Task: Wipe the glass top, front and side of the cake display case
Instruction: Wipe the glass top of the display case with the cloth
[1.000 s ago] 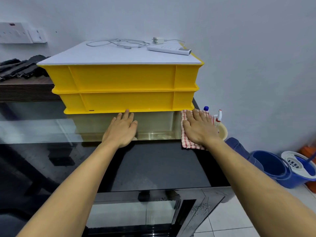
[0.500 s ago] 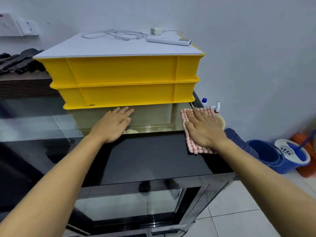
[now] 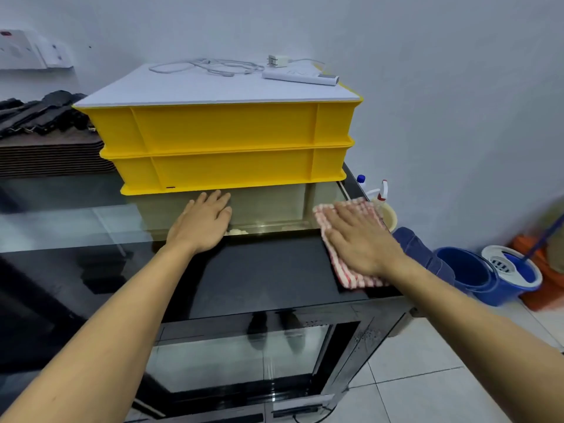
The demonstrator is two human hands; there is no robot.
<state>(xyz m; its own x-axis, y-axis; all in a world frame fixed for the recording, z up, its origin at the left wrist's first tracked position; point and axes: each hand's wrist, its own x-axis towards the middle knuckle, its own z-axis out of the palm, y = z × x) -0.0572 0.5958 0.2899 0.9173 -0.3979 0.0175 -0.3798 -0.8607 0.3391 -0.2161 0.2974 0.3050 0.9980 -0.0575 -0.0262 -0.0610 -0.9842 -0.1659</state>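
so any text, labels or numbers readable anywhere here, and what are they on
None can be read.
White power strip on the yellow crates: faint marks, too blurred.
Wall socket plate: a red spot only, no legible text.
Small dark mark on the lower crate's rim: too small.
Spray bottle beside the display case: no label visible.

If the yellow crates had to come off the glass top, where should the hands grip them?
Judging by shape: lift the top crate first, hands on its two short ends under the projecting rim, approaching from the front. The cable and white bar lie loose on its lid.
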